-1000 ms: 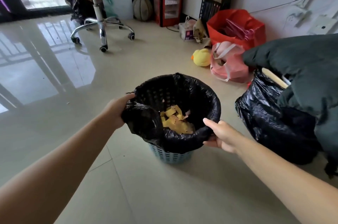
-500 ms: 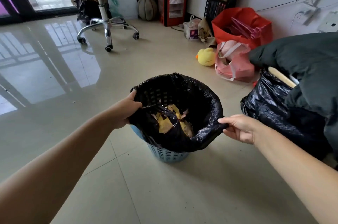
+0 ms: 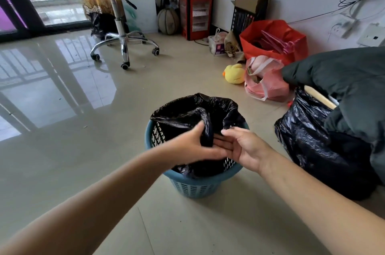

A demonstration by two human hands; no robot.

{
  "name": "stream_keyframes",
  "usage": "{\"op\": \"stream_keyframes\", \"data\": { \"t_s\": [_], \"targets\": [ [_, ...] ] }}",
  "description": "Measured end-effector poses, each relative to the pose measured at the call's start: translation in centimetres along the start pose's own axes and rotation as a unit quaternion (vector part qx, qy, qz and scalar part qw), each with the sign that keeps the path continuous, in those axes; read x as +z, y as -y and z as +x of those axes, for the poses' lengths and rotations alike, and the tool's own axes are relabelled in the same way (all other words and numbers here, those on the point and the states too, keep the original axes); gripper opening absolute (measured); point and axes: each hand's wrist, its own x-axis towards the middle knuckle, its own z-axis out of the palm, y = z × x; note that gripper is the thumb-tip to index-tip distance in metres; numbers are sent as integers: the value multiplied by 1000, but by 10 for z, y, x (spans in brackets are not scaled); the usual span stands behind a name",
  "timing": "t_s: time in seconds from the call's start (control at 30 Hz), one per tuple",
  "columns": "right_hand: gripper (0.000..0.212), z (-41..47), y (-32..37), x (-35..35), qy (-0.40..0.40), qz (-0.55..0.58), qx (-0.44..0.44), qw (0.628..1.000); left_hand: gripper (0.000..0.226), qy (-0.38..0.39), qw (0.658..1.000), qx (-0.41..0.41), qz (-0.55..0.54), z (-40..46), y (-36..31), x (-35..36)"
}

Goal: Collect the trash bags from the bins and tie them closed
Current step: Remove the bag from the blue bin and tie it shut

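A blue perforated plastic bin (image 3: 195, 189) stands on the tiled floor in the middle of the view. Its black trash bag (image 3: 183, 114) has been pulled off the rim and gathered toward the centre, so the rim shows bare and the contents are hidden. My left hand (image 3: 194, 144) grips a bunched fold of the bag over the bin's mouth. My right hand (image 3: 242, 147) is just to the right of it, fingers straight and relaxed, touching the bunched plastic.
A second filled black bag (image 3: 312, 146) sits to the right under a dark garment (image 3: 350, 79). Behind it lie a pink bag (image 3: 264, 79), a red bag (image 3: 273, 40) and a yellow duck toy (image 3: 234, 73). An office chair (image 3: 116, 17) stands at the back left.
Both hands left the bin's opposite edges and met over its middle, pulling the bag's rim off the bin and bunching it. The yellow scraps inside are no longer visible.
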Motion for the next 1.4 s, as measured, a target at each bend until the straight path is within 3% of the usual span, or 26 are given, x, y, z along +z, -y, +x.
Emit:
{"op": "stream_keyframes", "data": {
  "t_s": [0.07, 0.13, 0.2, 0.27, 0.37, 0.43, 0.53, 0.6, 0.63, 0.7, 0.77, 0.83, 0.9, 0.97, 1.03, 1.17, 1.3, 1.33, 1.4],
  "targets": [
    [20, 2, 0, 0, 6, -41, 2, 999, 70, -49, 984, 0, 172, 2, 8, 10],
    [18, 5, 3, -4, -13, -116, -10, 993, 50, -124, 971, 7, 206, 2, 15, 11],
    [18, 11, 6, -14, -59, -194, -34, 979, 35, -175, 973, 4, 152, 3, 19, 9],
    [45, 13, 7, -25, -76, -279, -55, 956, 32, -204, 977, 8, 67, 3, 14, 8],
    [90, 7, 0, -21, 86, -392, -35, 915, 34, -261, 964, 20, -51, 6, 1, 18],
    [102, 3, -10, -4, 136, -472, -61, 869, 29, -271, 960, 20, -74, 7, -5, 24],
    [68, 18, -20, 0, 27, -480, -208, 852, 17, -197, 978, 44, -52, 3, -14, 19],
    [30, 25, -18, -11, -17, -452, -223, 864, 12, -136, 988, 71, -26, 4, -15, 4],
    [18, 27, -18, -15, -23, -432, -199, 879, 11, -153, 985, 84, -10, 8, -10, -7],
    [16, 27, -18, -21, -21, -402, -153, 902, 21, -255, 963, 87, 13, 17, 8, -32],
    [14, 22, -18, -19, 22, -374, -133, 918, 46, -321, 941, 43, 98, 23, 38, -52],
    [16, 17, -15, -18, 82, -362, -114, 922, 65, -261, 919, -32, 295, 22, 69, -63],
    [20, 12, -8, -23, 120, -400, -89, 904, 58, -213, 891, -71, 395, 22, 91, -67],
    [20, 8, 1, -31, 142, -442, -54, 884, 38, -260, 890, -66, 369, 23, 99, -76],
    [20, 8, 12, -40, 107, -487, -45, 865, 32, -314, 892, -64, 320, 19, 99, -86],
    [26, 20, 29, -59, -64, -554, -105, 824, 26, -325, 885, -34, 332, 8, 104, -93],
    [19, 29, 26, -53, -181, -660, -148, 714, 25, -342, 870, -6, 355, 4, 93, -97],
    [19, 32, 23, -49, -190, -646, -158, 722, 27, -323, 875, 2, 360, 4, 88, -97],
    [17, 35, 17, -38, -172, -551, -173, 798, 30, -272, 892, 59, 357, 2, 74, -89]
  ]
}}
